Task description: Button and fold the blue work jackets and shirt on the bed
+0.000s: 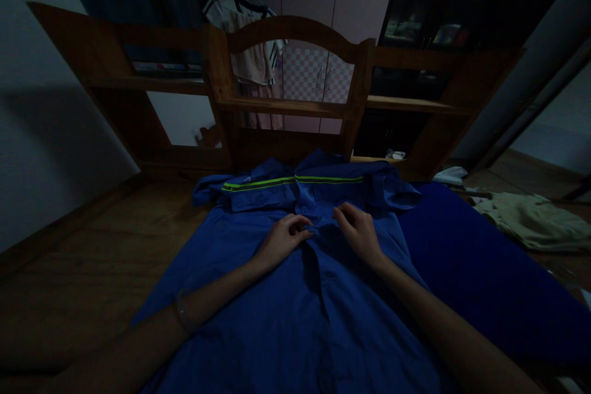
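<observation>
A blue short-sleeved work shirt [272,295] lies spread front side up, its collar at the far end and yellow-green stripes across the chest. Below the collar, my left hand [284,237] pinches the edge of the front opening between thumb and fingertips. Just to the right, my right hand [360,234] is closed with curled fingers over the other front panel; whether cloth is between its fingertips cannot be made out. Beneath the hands the front opening gapes a little, and a button shows lower on the placket.
The shirt lies on a wooden surface [87,240], with a dark blue cloth or pad [471,271] to its right. A wooden headboard with shelves [286,108] stands beyond the collar. Pale crumpled clothing [535,218] lies at the far right. Clothes on hangers [253,61] hang behind.
</observation>
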`<state>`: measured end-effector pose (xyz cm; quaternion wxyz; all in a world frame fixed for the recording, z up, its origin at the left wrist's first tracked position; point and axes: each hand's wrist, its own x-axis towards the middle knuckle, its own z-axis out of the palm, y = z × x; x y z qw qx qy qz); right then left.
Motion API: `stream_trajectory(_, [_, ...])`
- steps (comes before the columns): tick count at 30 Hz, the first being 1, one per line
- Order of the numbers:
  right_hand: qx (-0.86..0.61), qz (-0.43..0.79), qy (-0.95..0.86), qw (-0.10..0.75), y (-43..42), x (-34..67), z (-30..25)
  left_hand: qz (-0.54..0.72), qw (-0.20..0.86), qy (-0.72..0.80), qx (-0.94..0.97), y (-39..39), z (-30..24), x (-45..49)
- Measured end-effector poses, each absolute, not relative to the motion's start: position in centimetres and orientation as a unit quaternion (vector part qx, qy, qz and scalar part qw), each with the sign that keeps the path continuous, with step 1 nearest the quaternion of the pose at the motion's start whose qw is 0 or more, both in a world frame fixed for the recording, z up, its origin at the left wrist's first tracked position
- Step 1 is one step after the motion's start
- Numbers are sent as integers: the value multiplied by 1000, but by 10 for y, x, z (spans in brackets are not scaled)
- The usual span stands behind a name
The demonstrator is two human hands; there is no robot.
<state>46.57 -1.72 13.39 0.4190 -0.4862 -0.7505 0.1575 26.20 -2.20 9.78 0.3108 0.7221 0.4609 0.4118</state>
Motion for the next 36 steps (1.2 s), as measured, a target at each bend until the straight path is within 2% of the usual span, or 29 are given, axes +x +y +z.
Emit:
stream_trajectory(4, [-482,162,-753,417,-18,464,132,417,268,464,734,-26,99,263])
stream_trajectory(16, [-465,172,-768,406,-17,464,131,392,257,435,769,-28,107,263])
stream_trajectory(29, [-340,194,-865,313,-22,457,127,396,245,447,764,-24,105,258])
stream_trajectory(36, [-354,169,-869,301,-17,458,121,387,224,449,773,-21,99,257])
